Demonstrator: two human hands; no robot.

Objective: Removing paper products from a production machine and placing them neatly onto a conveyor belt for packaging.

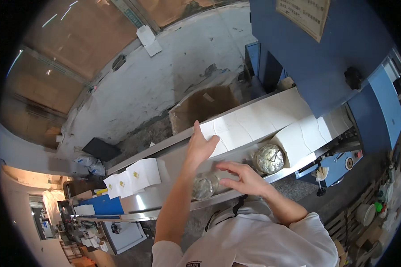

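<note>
My left hand reaches over a long metal work surface, index finger and thumb spread apart. It is at the left end of a row of overlapping white paper sheets; I cannot tell whether it presses on them. Lower down, my right hand has its fingers curved, with a gap between thumb and forefinger and nothing seen in it. Just left of it lies a clear, shiny plastic-wrapped bundle. A second round bundle in clear wrap stands to the right, beside more white sheets.
White sheets with small yellow-green prints lie at the left end of the surface. A large blue machine housing with a black knob rises at right. Behind the surface is an open cardboard box. Wooden pallets lie at lower right.
</note>
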